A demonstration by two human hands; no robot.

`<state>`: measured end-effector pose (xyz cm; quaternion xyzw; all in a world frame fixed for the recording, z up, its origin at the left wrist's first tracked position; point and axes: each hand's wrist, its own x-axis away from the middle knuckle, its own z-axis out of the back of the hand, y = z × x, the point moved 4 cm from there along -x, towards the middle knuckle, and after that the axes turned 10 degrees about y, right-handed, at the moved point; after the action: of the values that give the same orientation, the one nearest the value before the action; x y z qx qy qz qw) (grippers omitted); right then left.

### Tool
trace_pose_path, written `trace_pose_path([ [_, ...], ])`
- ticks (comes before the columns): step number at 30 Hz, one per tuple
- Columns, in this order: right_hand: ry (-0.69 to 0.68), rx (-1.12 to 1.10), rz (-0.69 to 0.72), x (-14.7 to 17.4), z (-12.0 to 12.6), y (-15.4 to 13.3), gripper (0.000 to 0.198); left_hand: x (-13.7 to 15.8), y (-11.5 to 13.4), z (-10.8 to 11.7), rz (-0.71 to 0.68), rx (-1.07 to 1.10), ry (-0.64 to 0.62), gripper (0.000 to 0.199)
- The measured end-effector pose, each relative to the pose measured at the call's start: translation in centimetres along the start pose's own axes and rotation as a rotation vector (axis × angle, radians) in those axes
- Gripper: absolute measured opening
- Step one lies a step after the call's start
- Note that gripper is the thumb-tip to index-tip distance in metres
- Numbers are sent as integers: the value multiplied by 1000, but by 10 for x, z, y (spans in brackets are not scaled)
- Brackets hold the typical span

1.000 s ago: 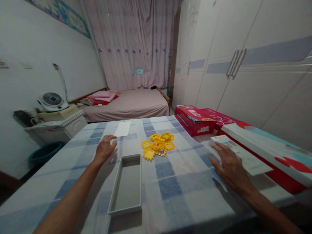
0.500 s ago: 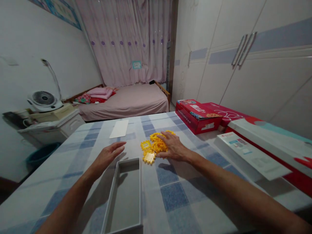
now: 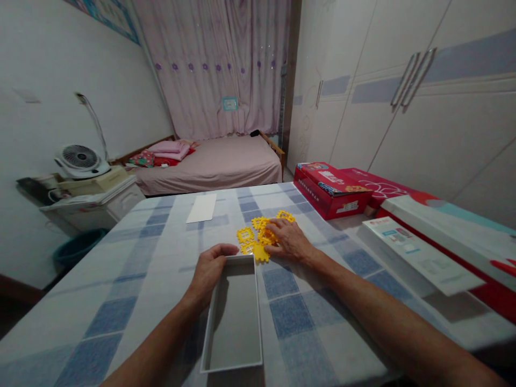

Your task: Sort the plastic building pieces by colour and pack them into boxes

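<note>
At the far left corner of a shallow grey-white box (image 3: 237,317), my left hand (image 3: 209,269) grips the rim, thumb side along the far edge. The box has no lid on it and nothing lies inside. Just beyond it is a loose pile of yellow notched plastic building pieces (image 3: 245,235), flat squares with toothed edges. My right hand (image 3: 290,241) is over the right side of this pile, its fingers curled round some of the pieces. How many it holds is hidden under the fingers.
A white flat card (image 3: 201,208) lies on the checked tablecloth (image 3: 286,312) at the far left. Red boxes (image 3: 332,191) and a white printed box (image 3: 419,252) line the right side. Beyond the table are a bed (image 3: 226,161) and a fan (image 3: 80,159).
My left hand has come forward and right and taken hold of the box, which has shifted right towards the pile. My right fingers have curled in, and the pieces lie more spread out.
</note>
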<state>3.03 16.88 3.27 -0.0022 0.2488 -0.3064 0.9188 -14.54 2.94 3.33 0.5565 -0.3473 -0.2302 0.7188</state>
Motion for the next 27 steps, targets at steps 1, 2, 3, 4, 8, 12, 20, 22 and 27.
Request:
trace_pose_path([
  [1, 32, -1, 10, 2, 0, -1, 46, 2, 2, -7, -12, 27, 7, 32],
  [2, 61, -5, 16, 3, 0, -3, 43, 3, 4, -12, -34, 52, 13, 30],
  [3, 84, -11, 19, 5, -1, -3, 41, 3, 5, -16, -65, 72, 13, 29],
  [4, 102, -16, 20, 7, -3, -4, 40, 2, 6, -18, -96, 86, 4, 28],
  [8, 152, -12, -18, 11, -8, 2, 39, -3, 1, -19, -165, 93, -110, 27],
  [12, 104, 34, -35, 7, -5, 10, 41, -5, -8, -16, -143, 91, -142, 26],
  [20, 49, 9, -106, 3, 4, 23, 36, -6, -12, -17, -152, 94, -109, 24],
  [22, 96, -66, -161, 4, 3, 31, 37, -6, -12, -17, -140, 94, -128, 24],
  [27, 296, -242, -284, 4, 16, 47, 40, -7, -13, -17, -152, 95, -147, 24],
])
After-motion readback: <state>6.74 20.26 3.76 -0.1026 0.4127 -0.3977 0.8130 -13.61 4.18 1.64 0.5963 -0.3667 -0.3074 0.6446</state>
